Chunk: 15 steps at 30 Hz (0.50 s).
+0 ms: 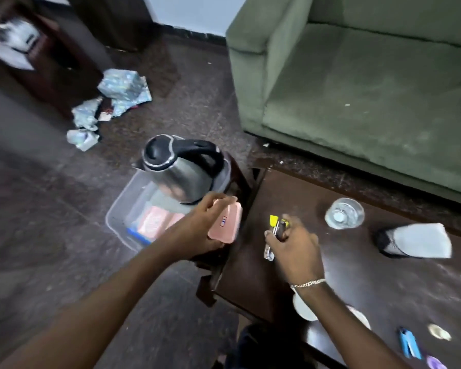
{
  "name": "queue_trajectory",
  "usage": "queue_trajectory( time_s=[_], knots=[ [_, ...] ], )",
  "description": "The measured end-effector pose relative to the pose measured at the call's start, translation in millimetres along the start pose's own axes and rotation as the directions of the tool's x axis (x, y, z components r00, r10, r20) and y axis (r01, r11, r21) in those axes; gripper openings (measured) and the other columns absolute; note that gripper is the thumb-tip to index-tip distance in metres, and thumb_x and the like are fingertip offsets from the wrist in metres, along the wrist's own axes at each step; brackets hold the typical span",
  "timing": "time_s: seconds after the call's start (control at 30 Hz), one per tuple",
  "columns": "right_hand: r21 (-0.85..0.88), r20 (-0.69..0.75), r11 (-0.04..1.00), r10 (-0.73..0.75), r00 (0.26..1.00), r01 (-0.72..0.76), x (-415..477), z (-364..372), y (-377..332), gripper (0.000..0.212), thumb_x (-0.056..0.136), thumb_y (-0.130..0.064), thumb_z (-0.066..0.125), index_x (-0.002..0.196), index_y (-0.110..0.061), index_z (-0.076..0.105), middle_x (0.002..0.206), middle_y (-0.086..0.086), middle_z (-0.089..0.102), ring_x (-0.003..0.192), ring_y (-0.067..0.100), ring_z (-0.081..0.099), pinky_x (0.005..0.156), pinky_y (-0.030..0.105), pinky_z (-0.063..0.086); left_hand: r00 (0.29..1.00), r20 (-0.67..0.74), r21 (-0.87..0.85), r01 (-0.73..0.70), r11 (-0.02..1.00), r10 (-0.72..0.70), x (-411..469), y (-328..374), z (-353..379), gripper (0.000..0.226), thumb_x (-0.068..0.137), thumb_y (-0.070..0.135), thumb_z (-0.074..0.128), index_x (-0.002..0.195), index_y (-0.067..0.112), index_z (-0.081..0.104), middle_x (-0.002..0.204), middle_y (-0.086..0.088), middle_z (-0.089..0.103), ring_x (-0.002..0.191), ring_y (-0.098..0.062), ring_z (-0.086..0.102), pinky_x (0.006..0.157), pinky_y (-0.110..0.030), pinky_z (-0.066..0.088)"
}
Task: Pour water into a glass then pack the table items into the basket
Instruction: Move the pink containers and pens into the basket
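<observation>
My left hand (197,230) grips a flat pink case (225,222) at the left edge of the dark wooden table (370,283), just above the clear plastic basket (120,206). My right hand (294,246) holds a small bunch of items with a yellow tag (274,226) and metal parts over the table. A steel kettle (181,169) with a black handle stands tilted in the basket, on top of pink and blue packets (152,222). A glass with water (344,213) stands on the table to the right.
A grey mask on a dark mesh pouch (415,243) lies at the table's right. Blue clips (409,342), a small shell-like piece (439,332) and white discs (304,307) lie near the front. A green sofa (370,83) stands behind. Crumpled wrapping (112,102) litters the floor.
</observation>
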State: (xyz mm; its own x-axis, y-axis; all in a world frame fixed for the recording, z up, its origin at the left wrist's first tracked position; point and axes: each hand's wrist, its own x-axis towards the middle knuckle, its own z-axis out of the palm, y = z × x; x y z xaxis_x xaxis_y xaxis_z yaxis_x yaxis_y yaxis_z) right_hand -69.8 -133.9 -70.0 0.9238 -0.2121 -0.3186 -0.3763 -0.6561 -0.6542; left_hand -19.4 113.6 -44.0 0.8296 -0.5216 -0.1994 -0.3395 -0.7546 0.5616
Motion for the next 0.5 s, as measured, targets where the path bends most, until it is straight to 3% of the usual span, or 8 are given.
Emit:
queue_trajectory(
  time_s=[0.07, 0.17, 0.27, 0.37, 0.5],
  knots=[
    [0.030, 0.054, 0.998, -0.055, 0.997, 0.054, 0.6, 25.3, -42.5, 0.053, 0.084, -0.045, 0.068, 0.131, -0.026, 0.055, 0.086, 0.001, 0.073, 0.097, 0.033, 0.065, 0.084, 0.036, 0.047, 0.998, -0.016, 0.038, 0.067, 0.997, -0.066, -27.5, -31.2, -31.3, 0.104, 0.069, 0.026, 0.089, 0.157, 0.024, 0.033, 0.149, -0.001, 0.032, 0.132, -0.020, 0.049, 0.105, -0.027, 0.046],
    [0.092, 0.106, 0.990, -0.119, 0.987, 0.109, -4.3, 58.9, -95.5, 0.042, 0.084, -0.043, 0.068, 0.121, -0.025, 0.059, 0.093, 0.006, 0.074, 0.099, 0.037, 0.064, 0.081, 0.038, 0.051, 0.986, -0.015, 0.097, 0.165, 0.982, -0.164, -58.7, -73.0, -65.4, 0.105, 0.068, 0.017, 0.093, 0.157, 0.020, 0.037, 0.149, -0.004, 0.033, 0.132, -0.019, 0.048, 0.102, -0.024, 0.043],
    [0.120, 0.172, 0.986, -0.132, 0.976, 0.112, -7.8, 95.0, -136.3, 0.036, 0.083, -0.043, 0.065, 0.114, -0.026, 0.058, 0.098, 0.011, 0.072, 0.099, 0.038, 0.064, 0.081, 0.041, 0.053, 0.973, -0.003, 0.140, 0.231, 0.963, -0.233, -79.3, -114.4, -89.4, 0.105, 0.066, 0.013, 0.094, 0.156, 0.014, 0.039, 0.149, -0.011, 0.037, 0.137, -0.025, 0.045, 0.110, -0.025, 0.038],
    [0.069, 0.206, 0.987, -0.158, 0.966, 0.147, -8.1, 127.7, -161.9, 0.031, 0.085, -0.041, 0.061, 0.110, -0.024, 0.056, 0.098, 0.014, 0.071, 0.096, 0.040, 0.064, 0.076, 0.040, 0.051, 0.963, 0.050, 0.188, 0.252, 0.949, -0.265, -89.2, -149.6, -102.1, 0.105, 0.067, 0.016, 0.093, 0.156, 0.013, 0.038, 0.151, -0.012, 0.036, 0.138, -0.029, 0.045, 0.114, -0.038, 0.042],
    [-0.052, 0.239, 0.982, -0.164, 0.957, 0.182, -0.2, 161.8, -174.0, 0.024, 0.090, -0.036, 0.055, 0.104, -0.016, 0.055, 0.099, 0.019, 0.069, 0.092, 0.045, 0.064, 0.066, 0.040, 0.043, 0.956, 0.102, 0.282, 0.237, 0.930, -0.275, -88.4, -182.7, -106.8, 0.105, 0.069, 0.017, 0.092, 0.158, 0.022, 0.035, 0.153, -0.007, 0.034, 0.136, -0.029, 0.046, 0.108, -0.046, 0.049]
  ],
)
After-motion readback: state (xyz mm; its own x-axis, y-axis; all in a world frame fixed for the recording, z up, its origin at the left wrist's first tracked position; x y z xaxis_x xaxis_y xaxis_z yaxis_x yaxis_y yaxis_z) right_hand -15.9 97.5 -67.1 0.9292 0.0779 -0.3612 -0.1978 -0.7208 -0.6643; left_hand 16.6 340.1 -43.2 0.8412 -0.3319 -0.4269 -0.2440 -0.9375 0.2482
